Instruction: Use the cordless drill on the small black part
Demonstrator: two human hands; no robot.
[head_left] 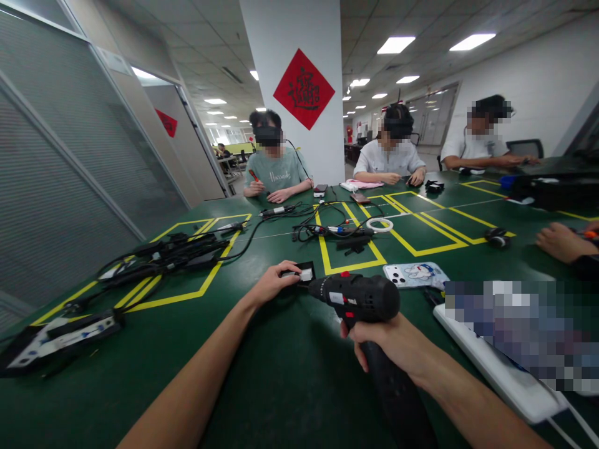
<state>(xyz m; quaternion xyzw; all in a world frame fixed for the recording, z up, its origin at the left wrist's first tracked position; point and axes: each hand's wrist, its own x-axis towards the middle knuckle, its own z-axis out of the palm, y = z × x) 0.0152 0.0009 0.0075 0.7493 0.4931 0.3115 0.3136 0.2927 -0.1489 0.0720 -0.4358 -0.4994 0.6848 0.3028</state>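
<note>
on green table, right hand (397,343) grips drill (360,298).

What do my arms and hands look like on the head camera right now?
Both are bare. The left hand and right hand wear no gloves, and no ring, watch or band shows. The left forearm and right forearm are uncovered to the frame's edge, so no sleeve is in view. No markings on them.
</note>
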